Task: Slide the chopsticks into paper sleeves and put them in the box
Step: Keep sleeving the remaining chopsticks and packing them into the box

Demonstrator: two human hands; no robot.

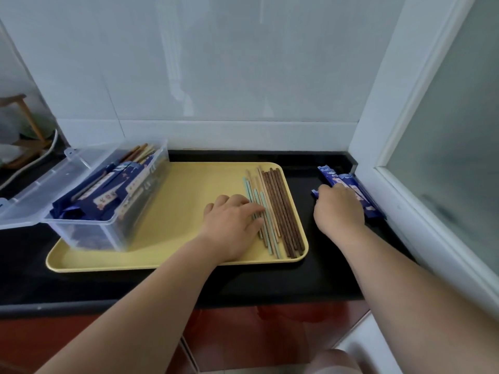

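Observation:
Several loose chopsticks [278, 211], teal, cream and dark brown, lie side by side on the right part of a yellow tray [172, 255]. My left hand [232, 222] rests on the teal ones with fingers stretched over them. Blue paper sleeves [361, 195] lie in a pile on the black counter by the window frame; my right hand [339, 207] covers the pile, its fingertips hidden on the sleeves. A clear plastic box [113, 211] on the tray's left holds several sleeved chopsticks, its lid hanging open to the left.
The black counter [305, 282] runs under the tray, bounded by a white tiled wall behind and a white window frame [405, 184] at right. A wooden rack [24, 125] stands far left. Red cabinet fronts lie below the counter edge.

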